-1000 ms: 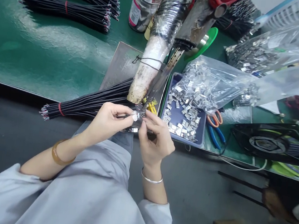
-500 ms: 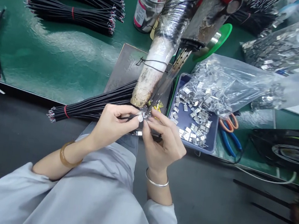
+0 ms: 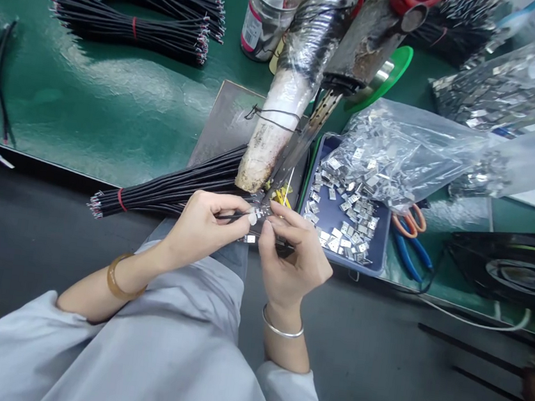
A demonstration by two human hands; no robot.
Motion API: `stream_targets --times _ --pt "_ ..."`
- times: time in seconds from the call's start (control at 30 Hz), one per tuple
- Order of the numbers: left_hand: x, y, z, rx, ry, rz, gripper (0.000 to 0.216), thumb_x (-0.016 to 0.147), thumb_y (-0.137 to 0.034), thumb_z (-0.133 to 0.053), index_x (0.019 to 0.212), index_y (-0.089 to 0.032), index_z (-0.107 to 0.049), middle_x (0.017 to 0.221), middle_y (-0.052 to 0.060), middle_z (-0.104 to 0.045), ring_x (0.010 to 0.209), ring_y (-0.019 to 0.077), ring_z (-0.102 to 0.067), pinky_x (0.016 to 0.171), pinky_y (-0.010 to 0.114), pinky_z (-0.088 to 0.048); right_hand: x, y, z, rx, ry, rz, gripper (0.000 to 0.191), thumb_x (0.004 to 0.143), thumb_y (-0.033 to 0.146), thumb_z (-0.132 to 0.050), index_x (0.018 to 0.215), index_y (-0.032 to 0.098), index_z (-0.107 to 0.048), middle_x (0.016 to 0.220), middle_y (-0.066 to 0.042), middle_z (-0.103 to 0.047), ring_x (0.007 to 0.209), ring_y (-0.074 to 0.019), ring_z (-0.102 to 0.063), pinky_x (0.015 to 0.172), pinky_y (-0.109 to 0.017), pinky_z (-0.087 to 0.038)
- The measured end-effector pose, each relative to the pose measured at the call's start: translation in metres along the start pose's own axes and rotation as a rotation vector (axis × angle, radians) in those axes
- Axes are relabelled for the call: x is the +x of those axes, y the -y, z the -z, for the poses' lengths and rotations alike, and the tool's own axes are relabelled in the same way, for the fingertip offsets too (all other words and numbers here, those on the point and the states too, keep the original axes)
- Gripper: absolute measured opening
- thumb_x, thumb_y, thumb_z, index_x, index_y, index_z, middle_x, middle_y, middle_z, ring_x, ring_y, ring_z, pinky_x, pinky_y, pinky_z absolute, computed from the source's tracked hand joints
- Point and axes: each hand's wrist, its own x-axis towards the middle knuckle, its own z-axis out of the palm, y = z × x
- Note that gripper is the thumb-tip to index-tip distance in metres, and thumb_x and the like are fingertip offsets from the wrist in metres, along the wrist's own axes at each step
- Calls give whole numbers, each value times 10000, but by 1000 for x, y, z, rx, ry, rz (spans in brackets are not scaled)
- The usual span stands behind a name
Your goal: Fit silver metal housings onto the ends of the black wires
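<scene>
Black cables [image 3: 177, 185] overhang the glossy green worktop [image 3: 126, 123] above grey floor [image 3: 361, 353].

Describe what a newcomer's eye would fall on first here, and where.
Probably the thick silver-and-white duct, slanting down at centre, its end just beyond where the left hand and right hand nearly meet. Then the blue tray of small silvery connectors, just past the right hand, and the red-banded black cable bundle, stretching left from near the duct's end.
</scene>
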Motion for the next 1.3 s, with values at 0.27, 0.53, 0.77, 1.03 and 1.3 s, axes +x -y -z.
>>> stream_targets --times 0.27,0.53,0.77,1.03,1.3 --pt "-26 6 28 249 -99 -376 143 892 -302 -731 829 -179 -767 851 74 -794 770 179 -716 749 291 -569 20 -2 39 -84 -611 209 54 959 318 -676 965 264 -685 607 73 -490 328 -72 -341 338 -270 -302" --pt "-12 18 76 1019 -361 -307 546 965 -616 -557 1212 -170 -752 998 149 -730 968 307 -648 862 398 -471 45 -47 75 -399 181 -310 151 965 374 -605 900 238 -591 692 16 -662 606 -171 -650 602 -290 -484" --pt "1 0 77 1128 -227 -174 489 1026 -537 -492 1252 -198 -763 905 117 -779 867 277 -719 684 306 -409 61 -99 43 -574 319 -306 163 848 187 -665 750 235 -543 855 -62 -687 830 -247 -631 719 -351 -436" --pt "38 -16 90 1145 -37 -182 356 971 -454 -610 1177 -229 -795 1019 113 -805 970 315 -731 801 348 -485 68 -83 40 -705 484 -268 126 837 96 -538 804 214 -568 815 -92 -669 722 -216 -554 627 -341 -284" --pt "21 25 71 828 -252 -784 200 1004 -301 -608 925 -183 -750 927 83 -753 873 220 -657 861 378 -486 58 -82 39 -595 281 -270 206 805 106 -562 722 248 -437 765 -45 -628 724 -213 -590 640 -322 -390"
